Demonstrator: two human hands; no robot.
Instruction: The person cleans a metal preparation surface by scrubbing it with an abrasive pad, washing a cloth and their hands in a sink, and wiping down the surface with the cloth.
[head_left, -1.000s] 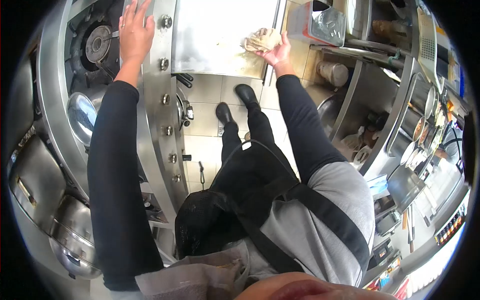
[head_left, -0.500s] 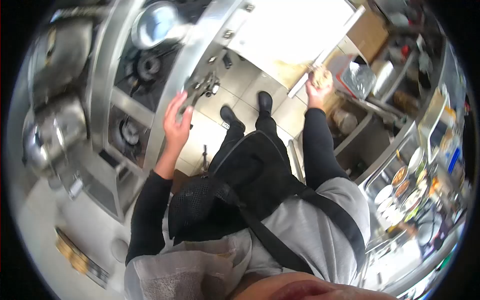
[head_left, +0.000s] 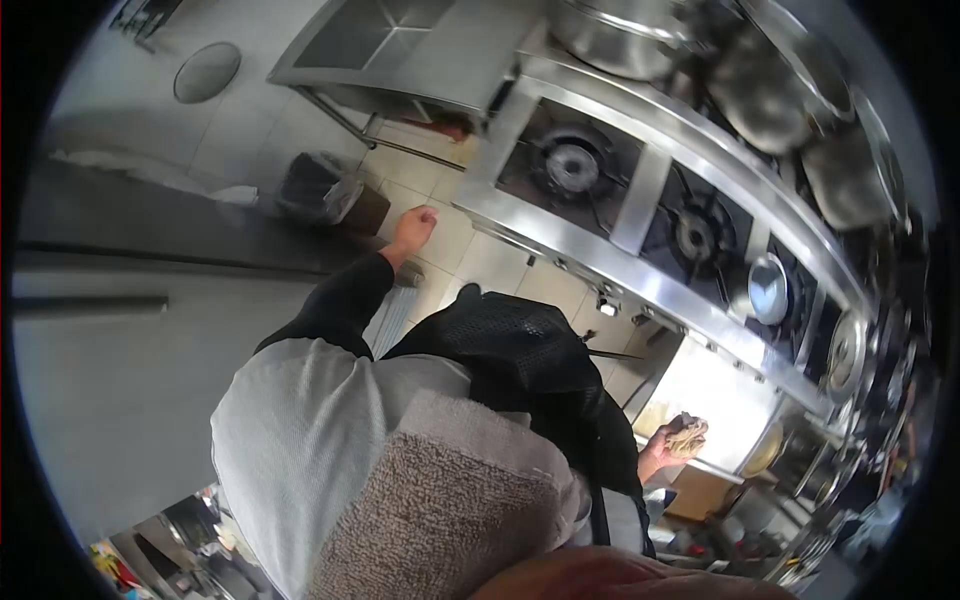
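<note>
My left hand (head_left: 414, 229) is out over the tiled floor with its fingers curled in and nothing visible in them. It is near a lined waste bin (head_left: 321, 190) and the front of a steel stove (head_left: 560, 240). On the other side, my right hand (head_left: 659, 452) is closed around a crumpled beige lump (head_left: 688, 437), possibly cloth; its exact kind is unclear. That hand is beside a bright white work surface (head_left: 715, 385) at the stove's end. A brown towel (head_left: 450, 490) hangs over my front.
Large steel pots (head_left: 765, 85) stand behind the burners. A small metal pan (head_left: 768, 289) sits on the stove. A steel sink (head_left: 370, 35) is beyond the bin, and a big steel cabinet (head_left: 150, 390) is at the left. Shelves with containers are at lower right.
My body and view have turned left, bringing the bin and steel cabinet into sight. My left hand has gone from spread fingers to curled. The beige lump stays in my right hand.
</note>
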